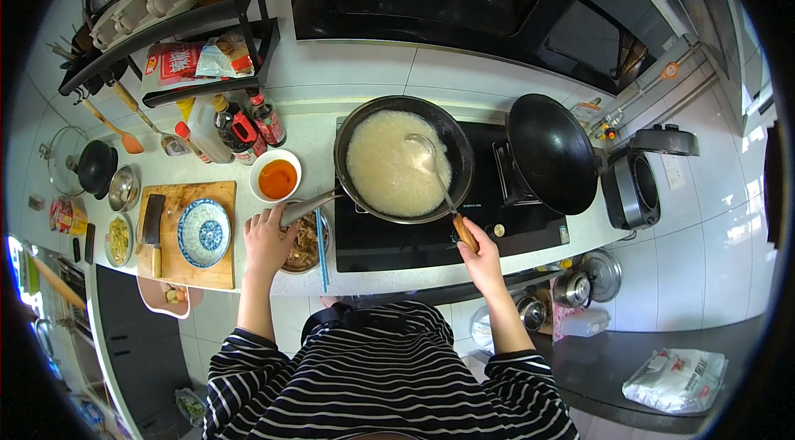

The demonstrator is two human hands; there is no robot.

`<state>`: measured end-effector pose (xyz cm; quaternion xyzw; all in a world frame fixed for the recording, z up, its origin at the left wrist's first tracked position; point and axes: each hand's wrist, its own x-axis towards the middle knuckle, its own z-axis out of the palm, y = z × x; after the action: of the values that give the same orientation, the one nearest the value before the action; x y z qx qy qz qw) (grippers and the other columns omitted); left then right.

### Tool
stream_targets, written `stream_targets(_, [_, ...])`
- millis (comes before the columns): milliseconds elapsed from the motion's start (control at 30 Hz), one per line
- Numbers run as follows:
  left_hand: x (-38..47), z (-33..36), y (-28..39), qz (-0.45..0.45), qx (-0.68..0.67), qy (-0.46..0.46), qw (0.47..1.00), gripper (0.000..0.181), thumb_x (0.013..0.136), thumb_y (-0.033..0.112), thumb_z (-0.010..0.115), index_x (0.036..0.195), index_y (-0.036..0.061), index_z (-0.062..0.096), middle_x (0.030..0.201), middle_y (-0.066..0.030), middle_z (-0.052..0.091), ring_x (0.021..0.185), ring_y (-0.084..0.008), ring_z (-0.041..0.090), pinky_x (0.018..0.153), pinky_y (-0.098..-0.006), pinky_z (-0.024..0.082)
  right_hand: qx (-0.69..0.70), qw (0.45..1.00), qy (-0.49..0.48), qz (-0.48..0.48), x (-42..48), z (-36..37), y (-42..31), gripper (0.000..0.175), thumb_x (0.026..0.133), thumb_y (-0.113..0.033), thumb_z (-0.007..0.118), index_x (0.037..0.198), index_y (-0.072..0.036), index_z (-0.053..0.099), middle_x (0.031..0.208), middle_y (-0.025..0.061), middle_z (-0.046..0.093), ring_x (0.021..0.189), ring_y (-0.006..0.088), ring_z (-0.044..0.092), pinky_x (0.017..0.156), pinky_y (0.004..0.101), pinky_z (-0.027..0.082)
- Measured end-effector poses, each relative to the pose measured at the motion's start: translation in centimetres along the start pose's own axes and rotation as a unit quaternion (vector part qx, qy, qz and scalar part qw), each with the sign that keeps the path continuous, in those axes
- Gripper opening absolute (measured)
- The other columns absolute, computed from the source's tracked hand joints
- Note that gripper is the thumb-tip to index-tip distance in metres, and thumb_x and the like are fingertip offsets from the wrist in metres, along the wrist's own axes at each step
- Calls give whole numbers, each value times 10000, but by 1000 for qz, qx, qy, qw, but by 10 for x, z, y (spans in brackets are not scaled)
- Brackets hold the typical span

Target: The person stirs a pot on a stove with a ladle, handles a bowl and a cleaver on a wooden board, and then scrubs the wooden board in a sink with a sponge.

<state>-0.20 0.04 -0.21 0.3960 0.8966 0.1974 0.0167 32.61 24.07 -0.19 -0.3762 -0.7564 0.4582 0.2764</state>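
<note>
A dark frying pan (463, 151) sits at the left of the black gas stove (397, 253), holding a pale, cloudy, lumpy liquid (379, 163). My left hand (267, 241) is closed around the pan's grey handle (308, 206). In my right hand (481, 256) is the wooden grip of a metal ladle (443, 186), whose bowl lies in the liquid. Under the pan handle and my left hand stands a bowl of brown shredded food (304, 247), partly hidden. Blue chopsticks (322, 250) lie across it. A white bowl (297, 168) of orange-red liquid is just behind.
At left, a wooden cutting board (186, 190) bears a cleaver (153, 222) and a blue-and-white bowl (204, 233). Sauce bottles (239, 129) stand below a black rack (186, 89). A tilted wok (549, 154) occupies the stove's right, beside an open-lidded cooker (630, 191).
</note>
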Motion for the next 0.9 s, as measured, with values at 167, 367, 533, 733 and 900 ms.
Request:
stream_targets(167, [-1, 1, -2, -1, 0, 1, 1000, 489, 821, 302, 699, 1262, 128, 580, 1069, -113, 640, 1039, -309, 585, 981, -456, 380, 116, 980, -59, 149, -7, 7, -17, 509, 874, 20, 643, 1365, -31, 518, 1019, 80, 669, 786, 142, 637, 697, 252, 514])
stream_targets(367, [-1, 0, 0, 7, -4, 10, 1000, 486, 822, 309, 701, 1258, 129, 582, 1067, -113, 644, 1034, -311, 590, 977, -457, 384, 342, 877, -132, 310, -9, 12, -41, 539, 907, 3, 621, 1417, -80, 468, 774, 0, 529, 488, 31, 388, 426, 201, 274])
stream_targets(533, [-1, 1, -2, 6, -2, 13, 1000, 491, 819, 307, 703, 1260, 127, 582, 1065, -114, 645, 1030, -312, 592, 975, -457, 386, 414, 831, -169, 330, -9, 8, -37, 492, 942, -27, 586, 1416, -83, 468, 809, 26, 565, 492, 21, 397, 432, 181, 293])
stream_targets(733, [-2, -1, -1, 7, -3, 11, 1000, 498, 811, 295, 705, 1264, 130, 581, 1063, -116, 645, 1031, -313, 592, 969, -452, 386, 447, 821, -179, 307, -14, 4, -49, 453, 976, -63, 536, 1421, -62, 453, 849, 47, 561, 495, 0, 390, 429, 151, 291])
stream_targets(900, [-2, 1, -2, 6, -3, 10, 1000, 498, 811, 293, 705, 1267, 135, 581, 1067, -117, 645, 1035, -315, 591, 969, -450, 386, 376, 879, -126, 263, -13, -8, -63, 498, 949, -21, 576, 1428, -67, 450, 799, 40, 570, 478, 30, 395, 441, 184, 300])
